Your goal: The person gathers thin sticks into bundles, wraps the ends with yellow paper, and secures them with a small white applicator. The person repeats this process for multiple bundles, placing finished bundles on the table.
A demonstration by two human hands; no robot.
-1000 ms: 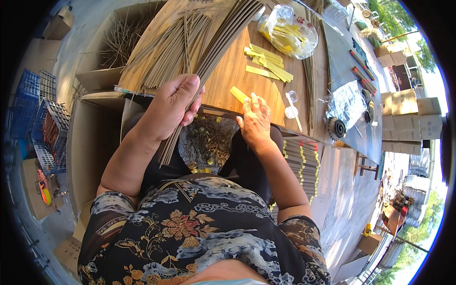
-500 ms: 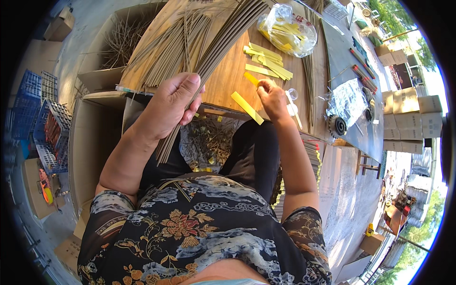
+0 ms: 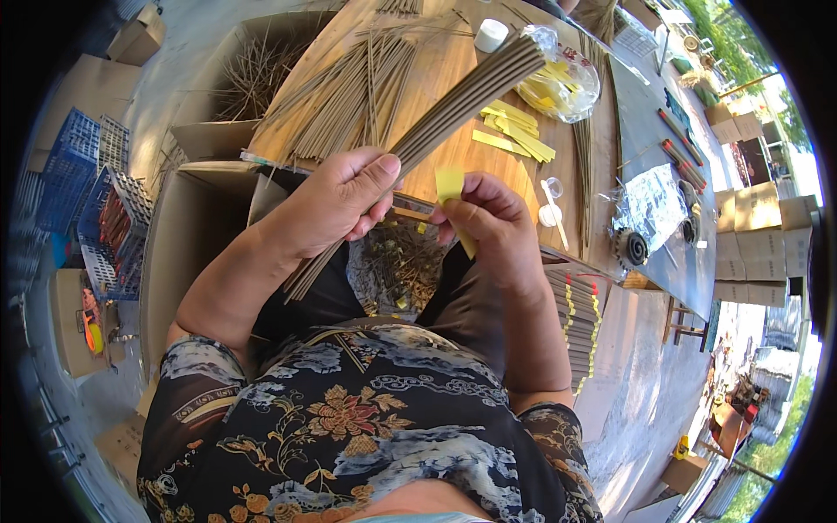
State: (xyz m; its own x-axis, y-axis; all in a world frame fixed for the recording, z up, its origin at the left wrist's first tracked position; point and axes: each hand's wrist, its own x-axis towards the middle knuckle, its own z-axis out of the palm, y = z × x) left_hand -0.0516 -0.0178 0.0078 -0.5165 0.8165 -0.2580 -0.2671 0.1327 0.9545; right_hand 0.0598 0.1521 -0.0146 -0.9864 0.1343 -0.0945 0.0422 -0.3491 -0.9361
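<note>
My left hand [image 3: 353,196] is closed round a bundle of brown incense sticks [image 3: 466,91], which slants from my lap up over the wooden table [image 3: 440,57]. Just right of the bundle, my right hand [image 3: 493,218] pinches a yellow paper strip [image 3: 451,185] between thumb and fingers. The strip and the bundle look apart. More yellow strips [image 3: 519,131] lie on the table beyond my right hand. Loose incense sticks [image 3: 349,96] are spread over the table's left part.
A clear plastic bag [image 3: 567,83] of yellow strips and a white round container [image 3: 491,35] stand farther back. Near my right wrist lies a small white dish [image 3: 549,215] with a stick. Cardboard boxes [image 3: 196,227] flank me at left; wrapped bundles [image 3: 577,322] stand at right.
My right hand has lifted the yellow strip off the table and brought it toward the bundle. The left hand keeps its hold; the bundle now tilts further right.
</note>
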